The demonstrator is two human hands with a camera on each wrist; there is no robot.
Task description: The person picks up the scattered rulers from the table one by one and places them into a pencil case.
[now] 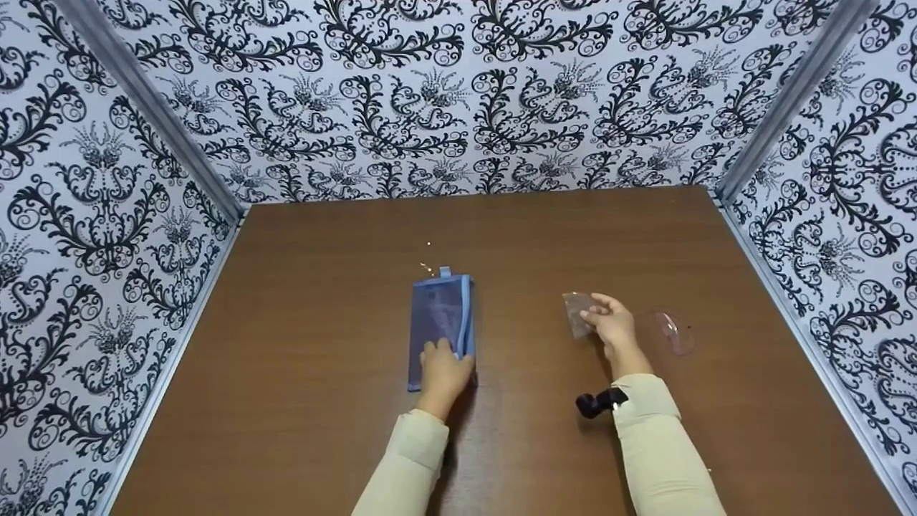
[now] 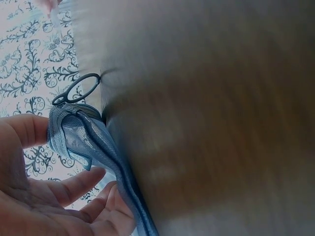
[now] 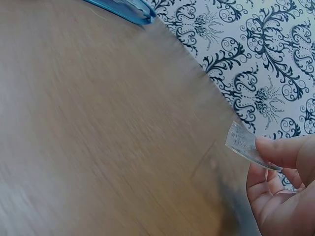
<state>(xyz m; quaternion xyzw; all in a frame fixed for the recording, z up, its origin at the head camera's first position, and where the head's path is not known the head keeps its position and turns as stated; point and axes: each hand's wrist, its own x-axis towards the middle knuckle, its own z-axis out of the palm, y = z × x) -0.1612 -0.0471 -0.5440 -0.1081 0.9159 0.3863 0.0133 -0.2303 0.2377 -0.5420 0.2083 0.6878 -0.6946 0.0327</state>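
Observation:
A blue mesh zip pouch point(image 1: 432, 312) lies lengthwise on the table, left of the middle. My left hand point(image 1: 445, 369) grips its near end, with the thumb on one side and the fingers on the other in the left wrist view. A dark oval pull ring point(image 2: 83, 89) stands out from the pouch's end there. To the right, my right hand point(image 1: 616, 326) pinches a clear plastic set square point(image 1: 576, 314) between thumb and fingers, above the table. Fine tick marks run along the set square's edge point(image 3: 241, 142) in the right wrist view.
A clear, curved protractor point(image 1: 672, 331) lies on the brown table point(image 1: 322, 301) to the right of my right hand. Tiny shiny bits point(image 1: 427, 268) lie beyond the pouch's far end. Patterned walls point(image 1: 458, 100) enclose the table at the back and both sides.

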